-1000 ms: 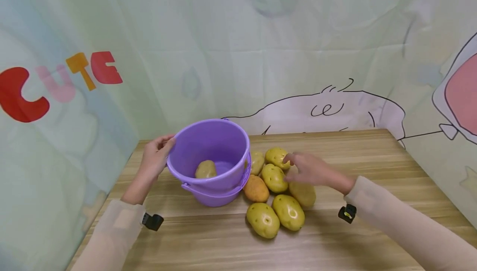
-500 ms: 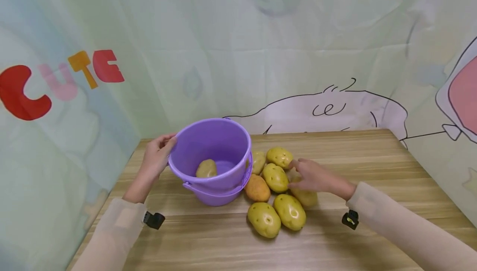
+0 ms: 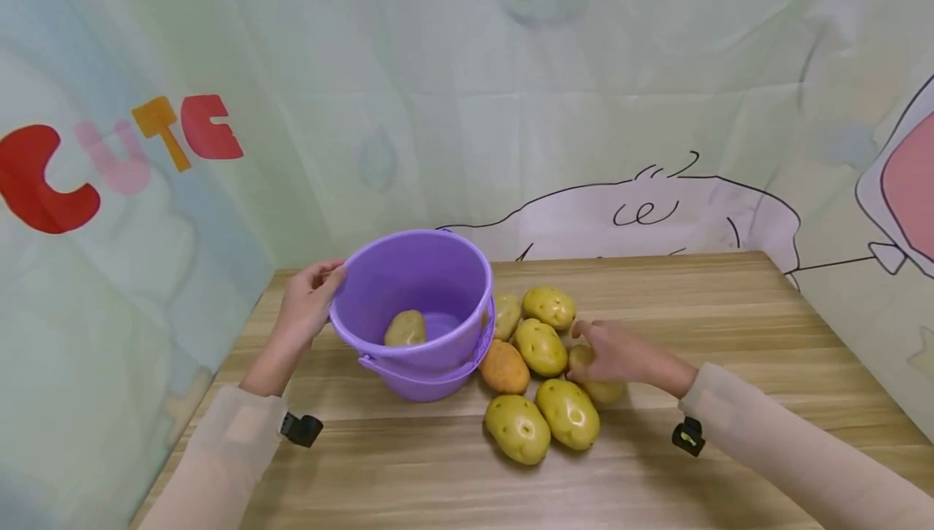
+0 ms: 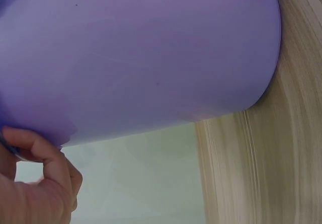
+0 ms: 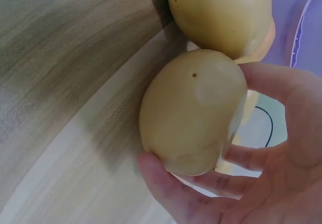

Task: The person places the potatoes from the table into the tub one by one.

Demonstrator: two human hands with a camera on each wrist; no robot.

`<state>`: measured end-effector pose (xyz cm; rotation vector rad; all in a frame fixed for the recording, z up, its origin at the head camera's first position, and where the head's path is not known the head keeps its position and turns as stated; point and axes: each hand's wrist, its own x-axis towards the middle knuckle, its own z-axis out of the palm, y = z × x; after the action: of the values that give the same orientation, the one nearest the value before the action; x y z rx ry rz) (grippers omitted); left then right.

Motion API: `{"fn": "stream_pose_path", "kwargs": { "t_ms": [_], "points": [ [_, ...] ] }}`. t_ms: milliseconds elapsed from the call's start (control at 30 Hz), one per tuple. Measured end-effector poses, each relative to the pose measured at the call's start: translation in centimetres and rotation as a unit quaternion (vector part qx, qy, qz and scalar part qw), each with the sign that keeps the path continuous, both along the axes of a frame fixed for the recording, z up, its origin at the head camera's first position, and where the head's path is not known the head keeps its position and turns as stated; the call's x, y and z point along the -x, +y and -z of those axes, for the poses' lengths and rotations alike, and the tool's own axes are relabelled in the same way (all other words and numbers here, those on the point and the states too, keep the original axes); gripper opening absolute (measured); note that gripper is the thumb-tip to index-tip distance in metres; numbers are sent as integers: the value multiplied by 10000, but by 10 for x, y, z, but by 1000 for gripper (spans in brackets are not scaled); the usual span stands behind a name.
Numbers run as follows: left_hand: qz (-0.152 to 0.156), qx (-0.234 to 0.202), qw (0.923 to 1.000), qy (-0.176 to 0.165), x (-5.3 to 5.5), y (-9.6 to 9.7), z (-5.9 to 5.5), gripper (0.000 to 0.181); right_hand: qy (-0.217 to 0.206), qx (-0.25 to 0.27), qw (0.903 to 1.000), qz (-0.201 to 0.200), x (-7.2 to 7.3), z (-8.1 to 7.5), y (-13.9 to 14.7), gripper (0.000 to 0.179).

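A purple bucket (image 3: 430,364) stands tilted on the table, with one potato (image 3: 405,328) inside it. My left hand (image 3: 306,303) pinches the bucket's rim at its left side; the left wrist view shows the fingers (image 4: 55,163) bent at the rim. My right hand (image 3: 620,353) grips a pale yellow potato (image 5: 193,110) at the right of the pile, thumb on one side and fingers on the other. In the head view the hand covers part of that potato. Beside it lie a glossy yellow potato (image 3: 567,414) and another potato (image 3: 541,348).
Nearer me lies a further potato (image 3: 518,429). An orange-brown potato (image 3: 504,367) sits close by the bucket, with a potato (image 3: 550,307) behind the pile and a paler potato (image 3: 507,317) partly hidden by the bucket. A printed curtain (image 3: 467,149) hangs behind the wooden table (image 3: 409,473).
My right hand has moved down and slightly right from above the pile, and its fingers have closed round the right-hand potato. My left hand stays on the bucket rim.
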<state>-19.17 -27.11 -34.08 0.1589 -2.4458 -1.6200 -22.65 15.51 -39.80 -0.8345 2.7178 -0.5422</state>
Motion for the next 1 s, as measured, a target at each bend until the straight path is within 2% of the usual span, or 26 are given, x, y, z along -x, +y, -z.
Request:
{"fn": "stream_pose_path", "kwargs": {
  "t_ms": [200,367,567,1000],
  "points": [
    [-3,0,10000,-16,0,0,1,53,75,82,9999,-69,0,5,2,60],
    [-4,9,10000,-2,0,0,1,53,-26,195,9998,-10,1,6,2,55],
    [1,-24,10000,-65,-1,-1,1,52,-89,291,9995,-89,1,5,2,47],
    [15,-84,9999,-114,-2,0,0,53,-16,537,9985,-101,4,-1,7,46]
  ]
}}
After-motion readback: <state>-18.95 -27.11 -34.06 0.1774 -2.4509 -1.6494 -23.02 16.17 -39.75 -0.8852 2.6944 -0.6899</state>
